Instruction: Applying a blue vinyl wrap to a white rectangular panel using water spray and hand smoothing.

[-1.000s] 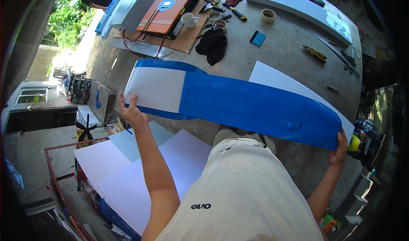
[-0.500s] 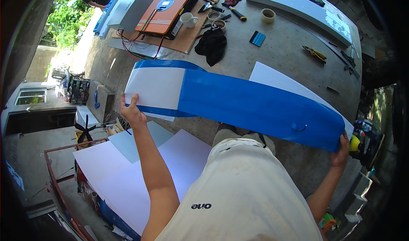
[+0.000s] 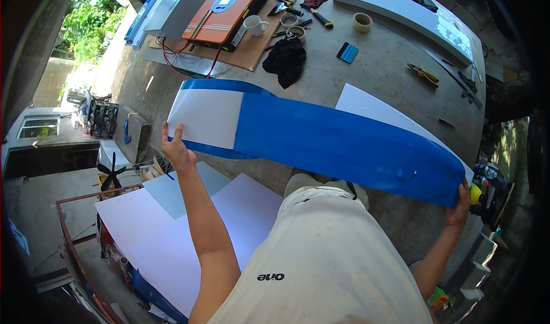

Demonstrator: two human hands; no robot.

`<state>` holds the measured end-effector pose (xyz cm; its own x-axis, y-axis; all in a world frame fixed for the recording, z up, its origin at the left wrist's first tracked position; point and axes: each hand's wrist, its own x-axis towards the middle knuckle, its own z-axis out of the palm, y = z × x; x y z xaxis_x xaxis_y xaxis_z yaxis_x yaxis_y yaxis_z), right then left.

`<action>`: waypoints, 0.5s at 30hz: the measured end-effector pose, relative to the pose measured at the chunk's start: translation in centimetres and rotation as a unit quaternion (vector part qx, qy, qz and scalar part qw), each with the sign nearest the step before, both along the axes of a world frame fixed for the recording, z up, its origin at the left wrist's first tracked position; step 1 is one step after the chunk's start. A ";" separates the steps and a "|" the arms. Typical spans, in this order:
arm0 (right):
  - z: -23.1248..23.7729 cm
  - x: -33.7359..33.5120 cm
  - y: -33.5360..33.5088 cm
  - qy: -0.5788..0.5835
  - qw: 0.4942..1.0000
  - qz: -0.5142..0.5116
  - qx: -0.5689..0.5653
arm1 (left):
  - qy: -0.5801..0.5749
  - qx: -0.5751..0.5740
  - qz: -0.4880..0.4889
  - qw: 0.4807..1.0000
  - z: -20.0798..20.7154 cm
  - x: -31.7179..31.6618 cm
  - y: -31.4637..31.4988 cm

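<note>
A long strip of blue adhesive film (image 3: pixel 326 138) stretches across in front of me, over the near edge of the table. At its left end a white backing section (image 3: pixel 206 118) shows, with blue film curling behind it. My left hand (image 3: pixel 179 149) grips the strip's left end, thumb and fingers at the lower corner. My right hand (image 3: pixel 458 205) holds the lower right corner, its fingers partly hidden. A small raised bubble or curved mark (image 3: pixel 407 175) sits near the right end. Beneath the strip, a white sheet (image 3: pixel 372 107) shows along its far edge.
The grey table (image 3: pixel 389 60) bears an orange box-shaped device (image 3: pixel 229 12), a white mug (image 3: pixel 255 25), a black cloth (image 3: pixel 285 60), tape rolls (image 3: pixel 362 22), a blue squeegee (image 3: pixel 347 52), pliers (image 3: pixel 424 75) and a long white panel (image 3: pixel 401 17). White sheets (image 3: pixel 172 249) lie at lower left.
The strip has shifted slightly, and the edge between its white and blue sections has moved a little left. Both hands keep their hold in nearly the same places.
</note>
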<state>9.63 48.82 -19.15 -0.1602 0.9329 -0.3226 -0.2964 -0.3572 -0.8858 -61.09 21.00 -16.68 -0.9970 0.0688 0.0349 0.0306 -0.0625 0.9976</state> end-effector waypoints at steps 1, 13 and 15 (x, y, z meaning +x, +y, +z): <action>0.0 0.0 0.0 0.003 1.000 -0.004 0.001 | 0.010 0.014 -0.036 0.999 -0.2 -0.2 -0.3; -0.3 2.5 0.3 0.002 1.000 0.021 0.006 | -0.004 -0.017 0.028 0.999 -0.9 -0.4 -0.3; -0.3 2.7 0.2 0.000 1.000 0.017 0.005 | -0.013 -0.013 0.031 0.999 -0.7 -0.3 -0.4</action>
